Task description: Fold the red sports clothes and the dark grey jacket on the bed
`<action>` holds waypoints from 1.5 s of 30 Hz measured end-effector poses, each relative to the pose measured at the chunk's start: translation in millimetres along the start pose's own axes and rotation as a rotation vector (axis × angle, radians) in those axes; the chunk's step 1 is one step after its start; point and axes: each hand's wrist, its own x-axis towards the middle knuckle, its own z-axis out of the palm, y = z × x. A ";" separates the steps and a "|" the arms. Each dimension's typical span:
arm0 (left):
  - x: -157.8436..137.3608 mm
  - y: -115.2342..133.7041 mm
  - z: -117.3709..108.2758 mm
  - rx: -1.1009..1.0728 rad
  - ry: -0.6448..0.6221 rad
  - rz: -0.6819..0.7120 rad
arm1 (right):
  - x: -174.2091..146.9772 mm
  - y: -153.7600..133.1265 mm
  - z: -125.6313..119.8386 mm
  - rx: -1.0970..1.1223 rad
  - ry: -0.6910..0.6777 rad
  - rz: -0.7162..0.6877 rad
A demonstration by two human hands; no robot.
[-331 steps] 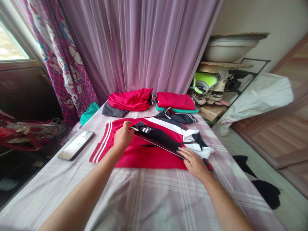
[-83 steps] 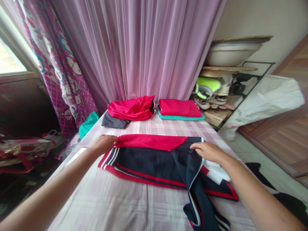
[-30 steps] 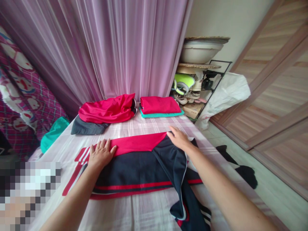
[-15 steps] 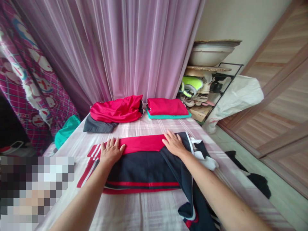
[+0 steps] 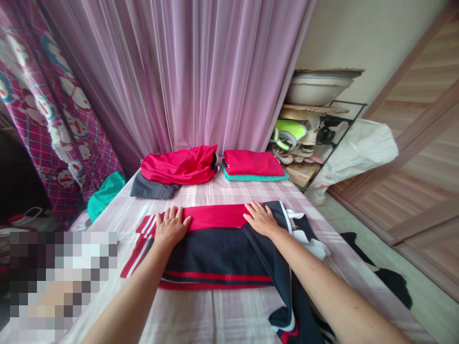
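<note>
A partly folded red and navy jacket (image 5: 218,248) lies in front of me on the plaid bedsheet (image 5: 193,313). My left hand (image 5: 172,227) rests flat on its red band, near the white-striped left end, fingers spread. Toward the other end, my right hand (image 5: 261,219) lies palm down where the red band meets navy cloth, its fingers also stretched out. From under my right forearm a navy sleeve (image 5: 287,306) runs toward me, its striped cuff loose on the sheet. White cloth (image 5: 310,242) pokes out at the garment's right end.
At the back lie a crumpled red garment (image 5: 179,166) over dark grey cloth (image 5: 152,187), and a folded red garment (image 5: 254,163) on teal cloth (image 5: 258,177). A shoe rack (image 5: 340,129) and white bag (image 5: 369,148) stand right of the bed. Purple curtains (image 5: 215,71) hang behind.
Both hands stay flat on the same spots of the jacket. The whole view has shifted slightly, so everything appears a little further right and mostly lower.
</note>
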 end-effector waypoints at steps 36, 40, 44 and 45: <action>10.8 -10.4 -5.6 0.004 -0.042 0.254 | 17.6 -37.5 -11.7 0.050 -0.023 -0.235; 10.4 -10.8 -1.2 0.000 -0.049 0.253 | 15.7 0.3 -2.8 -0.014 -0.054 -0.097; 12.0 -11.6 1.5 -0.016 -0.027 0.243 | 12.0 53.3 -11.1 -0.087 -0.086 0.053; 12.4 -11.4 1.7 -0.013 -0.032 0.243 | 10.4 65.0 -13.4 -0.100 -0.095 0.091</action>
